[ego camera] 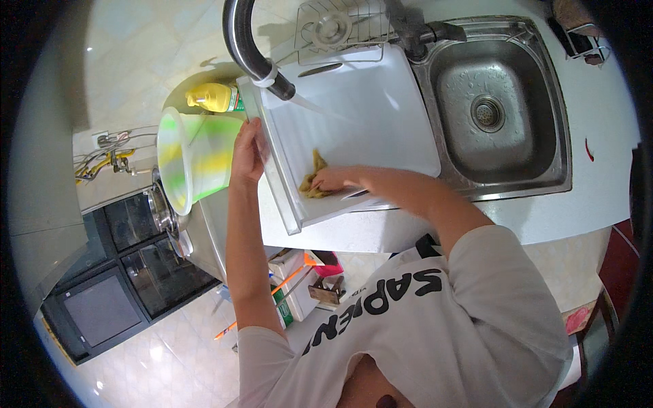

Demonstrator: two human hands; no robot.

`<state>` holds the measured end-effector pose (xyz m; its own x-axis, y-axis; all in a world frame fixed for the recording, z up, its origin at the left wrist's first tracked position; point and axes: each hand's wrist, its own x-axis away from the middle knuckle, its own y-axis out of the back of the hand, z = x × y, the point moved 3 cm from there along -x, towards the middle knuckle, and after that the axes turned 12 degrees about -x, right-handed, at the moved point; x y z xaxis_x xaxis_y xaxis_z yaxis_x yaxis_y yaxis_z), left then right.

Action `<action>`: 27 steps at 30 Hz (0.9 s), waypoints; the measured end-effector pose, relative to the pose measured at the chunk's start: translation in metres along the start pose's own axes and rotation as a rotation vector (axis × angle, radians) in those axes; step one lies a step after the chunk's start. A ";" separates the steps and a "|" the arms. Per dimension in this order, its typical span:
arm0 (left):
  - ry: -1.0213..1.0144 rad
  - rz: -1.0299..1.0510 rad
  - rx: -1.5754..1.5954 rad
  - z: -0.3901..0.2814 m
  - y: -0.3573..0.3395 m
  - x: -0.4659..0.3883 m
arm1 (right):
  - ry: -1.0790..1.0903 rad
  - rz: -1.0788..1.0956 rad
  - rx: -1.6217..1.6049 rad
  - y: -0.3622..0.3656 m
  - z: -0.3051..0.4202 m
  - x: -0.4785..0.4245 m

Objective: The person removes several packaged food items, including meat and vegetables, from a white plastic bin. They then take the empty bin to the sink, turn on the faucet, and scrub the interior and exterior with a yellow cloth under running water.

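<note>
A large white plastic drawer (377,135) with a clear front panel (280,176) lies tilted over the left part of the sink. It looks like a refrigerator drawer. My left hand (248,152) grips the upright clear panel from its outer side. Inside, near the front corner, my right hand (334,179) presses a crumpled yellow-brown cloth (318,161) against the drawer's bottom. A thin stream of water runs from the curved metal faucet (255,66) into the drawer. Most of the sink beneath is hidden by the drawer.
To the right is a stainless steel sink basin (510,153) with a drain. A wire rack (352,30) stands behind the drawer. Left of it are a yellow pump bottle (217,97) and a green-yellow bucket (211,153) on its side. A red chili-like piece (589,150) lies on the counter.
</note>
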<state>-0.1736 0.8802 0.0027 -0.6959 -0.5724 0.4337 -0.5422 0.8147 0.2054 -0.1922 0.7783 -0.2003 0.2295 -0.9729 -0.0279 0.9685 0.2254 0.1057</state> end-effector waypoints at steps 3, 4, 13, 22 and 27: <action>0.016 -0.002 0.015 0.009 0.006 -0.001 | -0.419 0.048 0.018 0.023 -0.023 0.064; 0.002 0.007 0.028 0.016 0.014 -0.006 | -0.460 0.041 0.132 0.035 -0.019 0.095; 0.001 -0.026 -0.001 -0.002 -0.010 0.001 | -0.550 -0.314 0.859 0.168 -0.003 0.084; 0.058 -0.115 0.050 0.015 0.000 -0.014 | -0.606 -0.103 0.955 0.131 -0.067 0.100; 0.049 -0.058 -0.018 -0.003 -0.008 -0.006 | -0.619 -0.397 1.130 0.132 -0.056 0.100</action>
<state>-0.1640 0.8770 0.0010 -0.6394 -0.6138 0.4631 -0.5721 0.7822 0.2468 -0.0357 0.7142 -0.2452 -0.4172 -0.8927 0.1707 0.2813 0.0518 0.9582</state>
